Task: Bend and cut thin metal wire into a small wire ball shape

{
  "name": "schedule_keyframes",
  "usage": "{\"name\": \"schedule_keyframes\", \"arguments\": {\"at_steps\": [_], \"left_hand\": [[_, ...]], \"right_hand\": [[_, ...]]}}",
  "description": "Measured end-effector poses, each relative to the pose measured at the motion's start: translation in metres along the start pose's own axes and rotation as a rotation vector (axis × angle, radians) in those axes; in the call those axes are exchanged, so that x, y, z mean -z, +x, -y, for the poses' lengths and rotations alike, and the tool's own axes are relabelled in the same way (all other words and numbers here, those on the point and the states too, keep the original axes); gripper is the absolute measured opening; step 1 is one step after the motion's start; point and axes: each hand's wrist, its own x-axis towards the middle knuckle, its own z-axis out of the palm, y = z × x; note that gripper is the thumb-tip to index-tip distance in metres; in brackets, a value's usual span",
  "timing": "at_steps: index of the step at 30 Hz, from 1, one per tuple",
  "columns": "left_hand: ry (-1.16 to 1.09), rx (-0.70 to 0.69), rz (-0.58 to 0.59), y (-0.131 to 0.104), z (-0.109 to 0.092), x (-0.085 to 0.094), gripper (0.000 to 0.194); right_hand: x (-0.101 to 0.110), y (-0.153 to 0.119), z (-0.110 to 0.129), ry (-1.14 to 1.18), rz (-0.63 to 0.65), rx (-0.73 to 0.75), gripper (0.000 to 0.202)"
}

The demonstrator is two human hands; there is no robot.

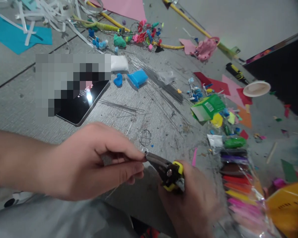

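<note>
Pinching a small wire loop (146, 151) between thumb and finger, the left hand (99, 165) seems to steady it for the pliers (168, 172), whose nose meets it there. The right hand (196, 196) is closed around the yellow-and-black handles, likely for leverage. Just beyond the fingertips lies a round wire grid (145, 137). Loose straight wires (164, 85) sit further out, perhaps for easy reach, near a blue packet (139, 78) and a phone (75, 114). From where I stand, a green packet (217, 103) shows a barcode; dark lettering on the orange wrapper (288, 210) is too blurred to read.
</note>
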Motion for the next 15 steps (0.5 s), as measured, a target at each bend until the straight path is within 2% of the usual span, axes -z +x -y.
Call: {"name": "schedule_keyframes", "arguments": {"at_steps": [2, 5, 8, 11, 15], "left_hand": [[-0.148, 0.098, 0.046, 0.002, -0.002, -0.001, 0.027], [-0.289, 0.227, 0.073, 0.004, -0.003, -0.001, 0.027], [-0.374, 0.298, 0.08, 0.005, -0.001, -0.002, 0.025], [-0.345, 0.289, 0.053, 0.007, 0.0, -0.001, 0.022], [-0.112, 0.196, 0.018, 0.008, -0.001, 0.003, 0.02]], "right_hand": [[0.001, -0.004, 0.001, 0.033, -0.03, -0.037, 0.03], [0.004, -0.008, 0.005, 0.024, 0.005, -0.137, 0.039], [0.002, -0.008, 0.002, -0.03, 0.005, -0.108, 0.041], [-0.005, -0.004, -0.007, 0.006, 0.026, -0.017, 0.044], [-0.007, 0.011, -0.011, 0.164, 0.117, 0.01, 0.041]]}}
